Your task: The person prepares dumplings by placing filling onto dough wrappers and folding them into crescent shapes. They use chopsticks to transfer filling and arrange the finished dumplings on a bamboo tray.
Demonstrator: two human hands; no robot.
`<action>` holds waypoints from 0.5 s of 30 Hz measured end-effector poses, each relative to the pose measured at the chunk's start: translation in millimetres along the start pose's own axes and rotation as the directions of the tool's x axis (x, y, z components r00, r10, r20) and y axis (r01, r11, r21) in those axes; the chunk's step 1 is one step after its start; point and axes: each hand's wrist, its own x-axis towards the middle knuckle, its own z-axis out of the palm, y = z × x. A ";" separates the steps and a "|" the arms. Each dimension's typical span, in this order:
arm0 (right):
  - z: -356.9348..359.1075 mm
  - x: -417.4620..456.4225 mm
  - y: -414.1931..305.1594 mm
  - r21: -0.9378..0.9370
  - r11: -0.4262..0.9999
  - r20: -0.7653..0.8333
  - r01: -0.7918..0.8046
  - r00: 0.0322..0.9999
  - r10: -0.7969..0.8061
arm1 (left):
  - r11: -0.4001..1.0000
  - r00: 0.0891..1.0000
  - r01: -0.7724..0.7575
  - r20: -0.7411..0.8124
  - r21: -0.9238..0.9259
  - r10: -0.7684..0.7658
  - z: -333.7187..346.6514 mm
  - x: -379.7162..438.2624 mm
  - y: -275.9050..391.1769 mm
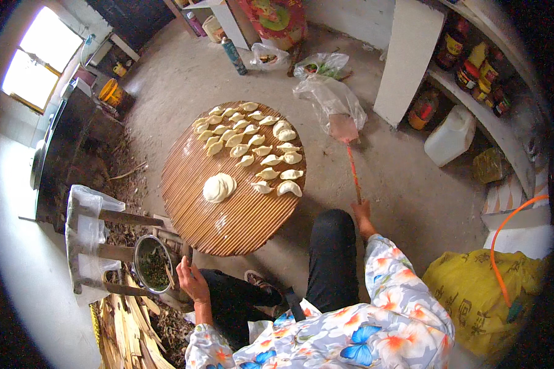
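My right hand (362, 216) grips the red handle of a fly swatter (352, 170); its pink flat head lies over a clear plastic bag (328, 97) on the floor. My left hand (193, 280) is beside a metal bowl (137, 258) of chopped green filling, fingers apart, seemingly holding nothing; whether it touches the chair wood is unclear. A pair of thin sticks leans in the bowl. Before me, a round slatted board (189, 170) bears rows of folded dumplings (240, 150) at its far and right side. A stack of round dough wrappers (219, 187) sits nearer its middle.
A wooden chair (115, 251) draped with plastic stands left, above split wood (129, 323). A spray can (234, 56) and bagged vegetables (321, 65) are on the floor ahead. Right are shelves with jars (467, 74), a white jug (450, 136) and a yellow sack (475, 295).
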 end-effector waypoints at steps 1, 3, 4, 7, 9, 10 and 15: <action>3.9 -4.8 -1.0 0.030 0.999 0.002 0.018 1.000 -0.019 | 1.000 1.000 0.008 -0.002 0.000 -0.008 -2.6 -2.2 -2.9; -1.1 12.1 22.4 0.078 0.995 -0.049 0.058 0.997 -0.054 | 0.998 0.999 0.042 0.034 -0.037 -0.041 4.3 -0.6 2.6; -6.2 23.2 33.2 0.046 0.997 -0.058 0.069 0.996 -0.067 | 0.997 0.997 0.061 0.049 -0.055 -0.059 7.9 -0.2 5.1; -20.3 36.8 34.6 0.011 1.000 -0.023 0.020 1.000 -0.020 | 0.998 1.000 -0.001 0.014 -0.059 0.002 20.3 1.8 4.6; -19.4 1.4 0.1 0.044 0.990 0.129 -0.132 0.984 0.125 | 1.000 1.000 0.007 -0.007 -0.018 -0.008 3.9 -1.3 -1.4; -28.7 -9.2 -12.6 0.085 0.979 0.267 -0.184 0.951 0.155 | 1.000 1.000 0.011 -0.018 -0.015 -0.011 -0.9 -2.4 -2.5; -49.5 -12.7 -4.4 -0.245 0.968 0.252 0.062 0.968 0.002 | 0.997 0.999 0.048 0.001 -0.061 -0.048 8.2 -0.9 0.2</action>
